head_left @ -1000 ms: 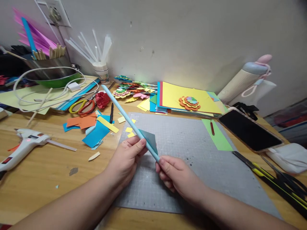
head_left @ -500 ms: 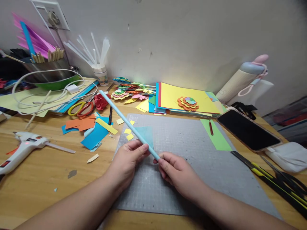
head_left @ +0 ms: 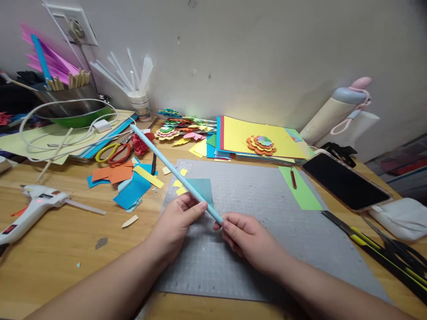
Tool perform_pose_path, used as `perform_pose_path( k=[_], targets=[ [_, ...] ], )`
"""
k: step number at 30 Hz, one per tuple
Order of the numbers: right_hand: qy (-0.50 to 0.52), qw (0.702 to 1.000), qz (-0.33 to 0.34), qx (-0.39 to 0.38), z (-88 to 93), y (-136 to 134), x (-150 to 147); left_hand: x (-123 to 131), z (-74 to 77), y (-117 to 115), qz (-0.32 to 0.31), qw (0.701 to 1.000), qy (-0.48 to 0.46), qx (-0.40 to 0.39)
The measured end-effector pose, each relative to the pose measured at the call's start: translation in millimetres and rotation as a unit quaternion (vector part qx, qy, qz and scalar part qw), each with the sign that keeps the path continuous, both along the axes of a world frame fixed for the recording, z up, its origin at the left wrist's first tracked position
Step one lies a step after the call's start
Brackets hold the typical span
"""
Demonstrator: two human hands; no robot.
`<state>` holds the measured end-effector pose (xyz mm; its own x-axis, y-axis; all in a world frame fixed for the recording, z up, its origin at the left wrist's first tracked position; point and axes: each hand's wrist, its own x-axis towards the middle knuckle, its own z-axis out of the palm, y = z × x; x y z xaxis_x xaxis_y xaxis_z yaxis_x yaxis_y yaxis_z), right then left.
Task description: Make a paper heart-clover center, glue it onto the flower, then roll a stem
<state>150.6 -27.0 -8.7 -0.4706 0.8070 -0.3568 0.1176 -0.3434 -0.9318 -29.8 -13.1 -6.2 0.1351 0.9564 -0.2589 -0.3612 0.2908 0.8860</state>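
Note:
A long light blue rolled paper stick (head_left: 167,162) slants from the upper left down to the middle, above the grey cutting mat (head_left: 247,266). My left hand (head_left: 182,222) pinches it a little above its lower end. At that lower end, my right hand (head_left: 242,233) holds it between thumb and fingers. Behind the stick, a teal paper piece (head_left: 203,187) lies on the mat, with several small yellow squares (head_left: 177,183) to its left.
On the left are a glue gun (head_left: 36,204), paper scraps (head_left: 133,191) and scissors (head_left: 115,153). A paper flower (head_left: 262,145) rests on yellow paper (head_left: 233,133) at the back. To the right lie a phone (head_left: 347,180), green paper (head_left: 302,191) and a black-yellow cutter (head_left: 360,240).
The upper end of the blue stick has shifted slightly left. Both hands keep nearly the same places and grips, and the view has moved a little.

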Motion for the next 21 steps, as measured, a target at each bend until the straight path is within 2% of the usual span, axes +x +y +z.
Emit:
perform_pose_path(
  k=[3,5,7,9,11,12,14,16,18,21],
  targets=[
    [-0.025,0.998,0.037,-0.044,1.9,6.8,7.7,-5.9,5.5,4.1,0.074,0.997,0.012,0.01],
    [-0.035,0.999,0.008,-0.019,2.4,12.7,14.5,-10.4,10.2,7.3,0.134,0.991,0.0,-0.001],
    [-0.022,0.985,-0.147,0.087,2.3,19.1,21.0,-13.9,15.6,10.4,0.186,0.982,-0.018,-0.012],
    [0.024,0.931,-0.323,0.166,2.4,24.1,25.4,-15.9,21.4,13.4,0.23,0.972,-0.038,-0.026],
    [0.104,0.89,-0.422,0.137,3.0,25.4,26.0,-16.3,26.7,16.0,0.259,0.961,-0.075,-0.06],
    [0.143,0.885,-0.434,0.088,3.5,24.4,24.5,-15.9,28.8,16.8,0.267,0.955,-0.096,-0.082],
    [0.187,0.901,-0.392,-0.025,4.8,19.3,18.2,-13.3,31.0,16.5,0.27,0.947,-0.127,-0.121],
    [0.206,0.937,-0.263,-0.107,6.0,12.2,9.1,-7.8,29.8,12.5,0.259,0.946,-0.137,-0.14],
    [0.245,0.946,-0.169,-0.126,6.3,5.6,0.1,0.6,25.0,5.0,0.228,0.953,-0.141,-0.142],
    [0.298,0.939,-0.134,-0.104,4.6,0.4,-6.5,13.9,14.4,-8.8,0.122,0.979,-0.132,-0.097]
  ],
)
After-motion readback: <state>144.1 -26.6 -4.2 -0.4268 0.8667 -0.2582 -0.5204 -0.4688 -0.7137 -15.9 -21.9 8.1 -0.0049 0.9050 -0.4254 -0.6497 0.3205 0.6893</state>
